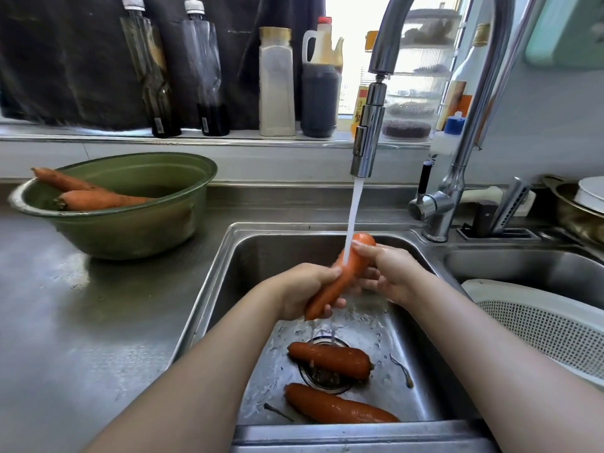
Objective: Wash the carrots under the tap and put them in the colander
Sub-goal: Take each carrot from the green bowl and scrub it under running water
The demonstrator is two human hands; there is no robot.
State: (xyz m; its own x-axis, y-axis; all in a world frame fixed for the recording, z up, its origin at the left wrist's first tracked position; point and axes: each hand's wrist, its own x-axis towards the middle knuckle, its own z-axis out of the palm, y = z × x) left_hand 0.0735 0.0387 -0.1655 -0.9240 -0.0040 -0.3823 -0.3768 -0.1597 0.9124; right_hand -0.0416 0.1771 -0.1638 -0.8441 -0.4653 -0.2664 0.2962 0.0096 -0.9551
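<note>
Holding one carrot (343, 276) slantwise above the sink (225, 289), thick end up and away, thin end down and near. Gripping its lower half with the left hand (305, 289), fingers and thumb curled round it. Clasping its upper half with the right hand (390, 273), thumb laid across the top, fingers wrapped underneath. Caught at the thick end by the stream of water (353, 207) from the tap (367, 135), directly above the sink. Wet and splashed all over the sink floor.

On the sink floor, below the hands, two more carrots: one (330, 359) lying across the drain, the other (336, 407) nearer the front wall, apart from the first. Thin root trimmings close by, right of the drain and by the front wall.

Right of the sink, a white colander (539, 325), partly cut off by the edge of view, resting at a second basin.

Left of the sink, on the steel desk (81, 322), a green bowl (130, 230) with two further carrots (98, 199) leaning against its left rim.

Behind the sink, on the window ledge, a row of bottles (277, 83) and jars.
</note>
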